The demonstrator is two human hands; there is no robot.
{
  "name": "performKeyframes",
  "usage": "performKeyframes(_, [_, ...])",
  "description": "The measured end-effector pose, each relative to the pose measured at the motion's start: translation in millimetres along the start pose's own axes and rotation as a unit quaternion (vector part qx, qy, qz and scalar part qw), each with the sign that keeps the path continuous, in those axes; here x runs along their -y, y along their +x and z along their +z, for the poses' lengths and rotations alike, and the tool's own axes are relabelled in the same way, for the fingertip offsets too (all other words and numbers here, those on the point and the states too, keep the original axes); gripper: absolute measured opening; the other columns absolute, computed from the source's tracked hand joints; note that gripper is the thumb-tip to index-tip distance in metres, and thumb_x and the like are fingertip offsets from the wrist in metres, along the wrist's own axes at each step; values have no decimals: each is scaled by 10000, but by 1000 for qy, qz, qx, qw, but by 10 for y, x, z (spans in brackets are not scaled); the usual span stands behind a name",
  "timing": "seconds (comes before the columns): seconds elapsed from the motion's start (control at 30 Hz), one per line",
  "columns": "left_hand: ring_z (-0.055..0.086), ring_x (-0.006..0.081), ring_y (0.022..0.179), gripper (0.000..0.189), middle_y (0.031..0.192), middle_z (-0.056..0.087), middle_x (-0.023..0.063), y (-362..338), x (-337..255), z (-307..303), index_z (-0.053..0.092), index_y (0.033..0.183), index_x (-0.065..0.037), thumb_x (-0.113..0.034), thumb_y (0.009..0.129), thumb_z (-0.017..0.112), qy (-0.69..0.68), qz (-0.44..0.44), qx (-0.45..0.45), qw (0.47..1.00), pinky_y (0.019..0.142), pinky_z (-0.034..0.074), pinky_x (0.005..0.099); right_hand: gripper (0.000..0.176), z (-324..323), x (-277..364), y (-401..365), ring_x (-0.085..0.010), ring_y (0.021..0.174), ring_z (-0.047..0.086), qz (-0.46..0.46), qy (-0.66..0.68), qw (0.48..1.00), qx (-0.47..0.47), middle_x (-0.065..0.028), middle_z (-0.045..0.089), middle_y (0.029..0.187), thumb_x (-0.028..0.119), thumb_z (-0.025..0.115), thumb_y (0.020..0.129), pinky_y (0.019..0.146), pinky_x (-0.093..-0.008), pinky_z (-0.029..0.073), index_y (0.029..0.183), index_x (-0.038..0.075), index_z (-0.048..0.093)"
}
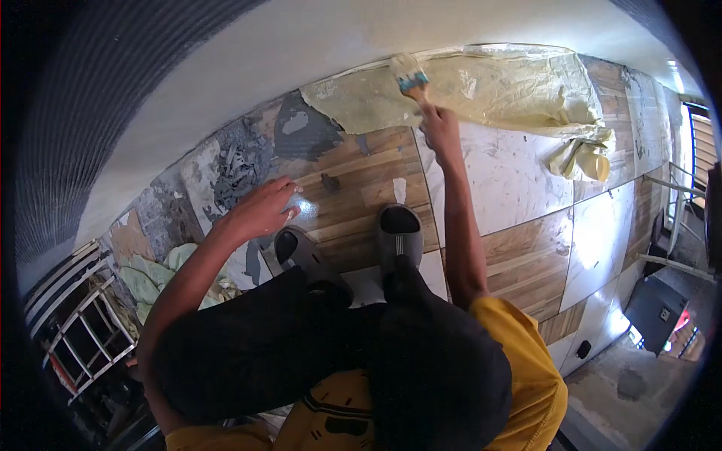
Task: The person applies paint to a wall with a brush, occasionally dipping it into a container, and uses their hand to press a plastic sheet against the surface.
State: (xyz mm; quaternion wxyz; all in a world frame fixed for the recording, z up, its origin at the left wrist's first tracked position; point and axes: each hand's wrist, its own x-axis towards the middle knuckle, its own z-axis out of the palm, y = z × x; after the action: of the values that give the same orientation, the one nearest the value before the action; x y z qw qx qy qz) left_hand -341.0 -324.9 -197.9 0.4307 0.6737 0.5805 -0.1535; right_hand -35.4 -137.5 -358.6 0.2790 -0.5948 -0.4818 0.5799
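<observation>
My right hand (441, 135) is closed around the wooden handle of a paintbrush (414, 83). Whitish paint covers its bristles, and blue-green shows near their base. The brush head lies over a pale yellow sheet (519, 86), close to the foot of the white wall (301, 41). My left hand (263, 210) is empty, fingers apart and pale specks on them, above the wood-look tiles (353, 180) in front of my left slipper (301, 255). Beside that hand are grey flakes of debris (239, 165).
A crumpled pale green cloth (162, 274) lies at the left, near a white metal rack (83, 331). Marble-look tiles (504, 177) cover the floor to the right. The sheet's bunched end (583, 159) rests there. A dark grey panel (656, 316) stands farther right.
</observation>
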Motion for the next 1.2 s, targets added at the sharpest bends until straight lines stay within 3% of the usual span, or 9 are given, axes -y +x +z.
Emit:
performKeyframes(0.07, [562, 373, 1142, 410, 1188, 563, 183, 11, -16, -4, 558, 1232, 44, -242, 948, 627, 12, 16, -53, 998, 974, 464, 443, 331, 139, 353, -68, -37, 423, 314, -12, 57, 998, 15, 66, 404, 584, 278, 518, 1018, 375, -232, 218, 962, -7, 678])
performKeyframes(0.2, [560, 366, 1146, 405, 1177, 565, 184, -40, -93, -120, 555, 1232, 46, -240, 953, 620, -13, 1, -51, 999, 976, 462, 444, 343, -131, 1337, -590, -31, 494, 360, -37, 194, 979, 46, 45, 429, 607, 260, 499, 1019, 416, -221, 240, 971, -25, 683])
performKeyframes(0.4, [559, 368, 1149, 404, 1187, 564, 184, -113, -38, -5, 555, 1236, 38, -252, 959, 608, -36, -20, -37, 998, 977, 458, 445, 324, -401, 888, -727, -27, 420, 333, 30, 167, 985, 8, 50, 444, 596, 285, 523, 1006, 369, -208, 234, 990, 4, 685])
performKeyframes(0.6, [562, 379, 1153, 410, 1198, 565, 183, -32, 1, 56, 556, 1243, 40, -255, 962, 601, -16, 20, -37, 999, 982, 456, 448, 334, 107, 252, -112, -33, 417, 318, 62, 84, 994, 30, 50, 428, 588, 294, 516, 1011, 373, -231, 215, 969, -3, 661])
performKeyframes(0.7, [567, 384, 1141, 404, 1193, 566, 189, -26, -11, 29, 562, 1237, 40, -252, 961, 604, -3, 38, -88, 995, 976, 459, 448, 343, 151, 824, -168, -30, 425, 311, -10, 145, 989, 37, 53, 419, 590, 302, 514, 1021, 379, -226, 215, 969, -8, 651])
performKeyframes(0.9, [566, 380, 1149, 411, 1206, 564, 193, -50, -52, -35, 561, 1248, 38, -253, 962, 610, -34, 2, -51, 998, 980, 458, 443, 353, -198, 1508, -799, -49, 524, 350, -67, 179, 980, 58, 46, 412, 631, 271, 483, 1037, 458, -246, 253, 942, -24, 653])
performKeyframes(0.97, [498, 372, 1272, 492, 1350, 505, 198, -70, -101, -110, 477, 1358, 22, -286, 992, 590, -38, -46, 37, 998, 1051, 422, 448, 335, -294, 1461, -948, -54, 549, 329, -101, 142, 985, -21, 52, 395, 632, 279, 479, 1041, 474, -254, 253, 960, 3, 651])
performKeyframes(1.17, [480, 365, 1305, 528, 1399, 486, 197, -57, -89, -88, 470, 1374, 29, -311, 990, 594, -46, -46, 36, 997, 1072, 411, 444, 216, -251, 1048, -845, -60, 599, 342, -240, 30, 950, -197, -4, 459, 685, 195, 539, 1013, 505, -276, 284, 1056, -2, 616])
performKeyframes(1.2, [480, 365, 1305, 528, 1399, 486, 197, -52, -105, -90, 470, 1374, 29, -311, 990, 594, -46, -46, 38, 997, 1072, 411, 444, 194, -244, 1056, -800, -106, 603, 490, -235, 8, 949, -211, -78, 578, 737, 149, 594, 977, 541, -307, 390, 1090, -9, 607])
